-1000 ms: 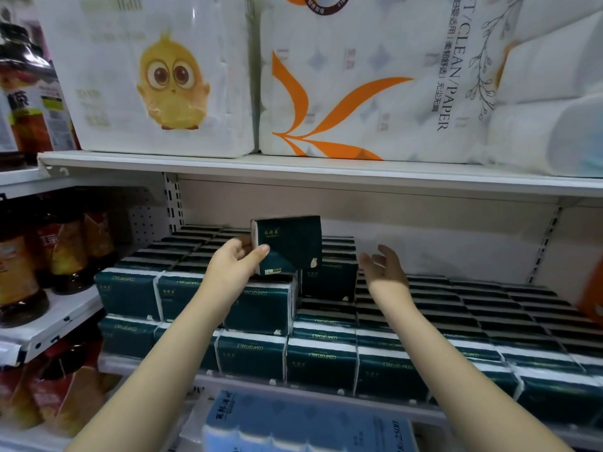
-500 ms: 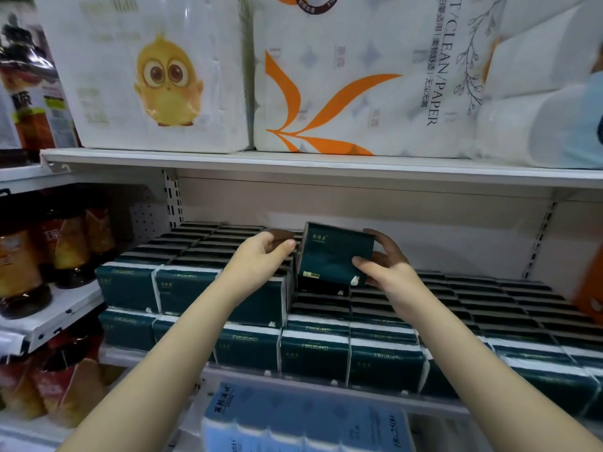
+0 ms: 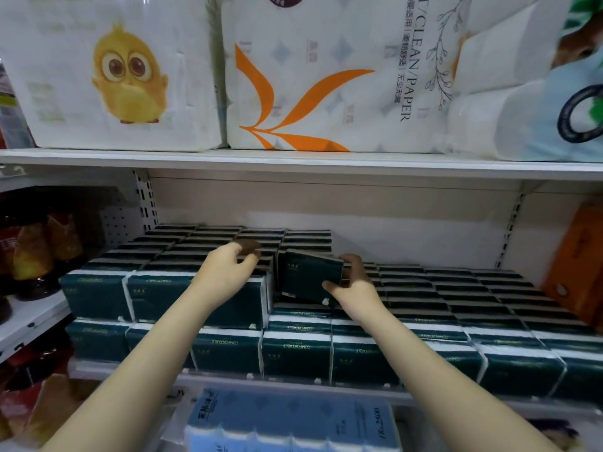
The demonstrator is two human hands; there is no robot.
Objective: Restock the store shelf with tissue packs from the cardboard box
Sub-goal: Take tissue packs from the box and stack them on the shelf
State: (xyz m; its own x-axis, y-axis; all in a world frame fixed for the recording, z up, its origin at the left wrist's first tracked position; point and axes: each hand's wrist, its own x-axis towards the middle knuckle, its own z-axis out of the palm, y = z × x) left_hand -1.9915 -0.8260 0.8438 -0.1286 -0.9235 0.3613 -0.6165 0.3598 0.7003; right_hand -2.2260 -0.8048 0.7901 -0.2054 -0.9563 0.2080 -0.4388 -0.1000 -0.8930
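My right hand (image 3: 357, 290) grips a dark green tissue pack (image 3: 308, 275), thumb on its front face and fingers behind it. The pack stands tilted on edge, low over the lower rows of green packs (image 3: 456, 308), right beside the taller left stack (image 3: 163, 295). My left hand (image 3: 225, 272) rests on top of that taller stack with its fingers bent over the packs, holding nothing. All the packs sit on a white shelf (image 3: 137, 370). No cardboard box is in view.
The white upper shelf board (image 3: 293, 164) hangs close overhead, loaded with big white paper-roll packs (image 3: 319, 76). Dark bottles (image 3: 36, 252) fill the bay to the left. An orange pack (image 3: 577, 265) stands at the right end. Blue tissue packs (image 3: 293, 425) lie below.
The green pack has passed from my left hand to my right hand and come down to the right of the tall stack. My left hand has settled onto that stack's top.
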